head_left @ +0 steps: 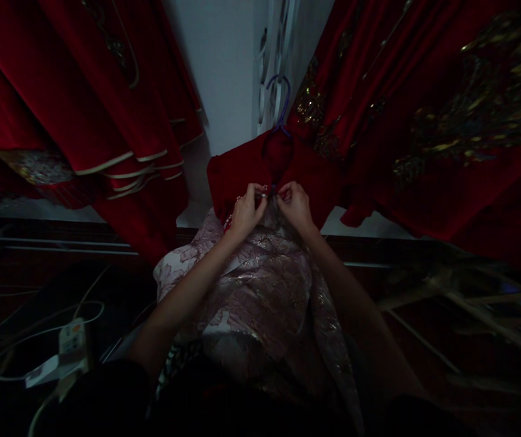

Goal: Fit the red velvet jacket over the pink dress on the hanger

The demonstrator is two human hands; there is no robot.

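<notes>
A red garment [234,171] hangs in front of me on a purple hanger [286,100], with a rounded neck opening at its top. Just below that opening, my left hand [248,211] pinches the front of the garment. A beaded band, white and red, shows at the left wrist. My right hand [296,206] is closed in a pinch close beside it, also on the garment's front. What small part lies between the fingertips is too dark to make out. Shiny pink patterned fabric [265,282] spreads beneath both hands and forearms; whether it joins the red garment I cannot tell.
Red cloth with pale edging [119,133] hangs at the left. More red cloth with gold sequins [483,121] hangs at the right. A power strip [71,337] with white cables lies lower left. Wooden bars [461,297] stand at lower right. A pale wall [219,67] is behind.
</notes>
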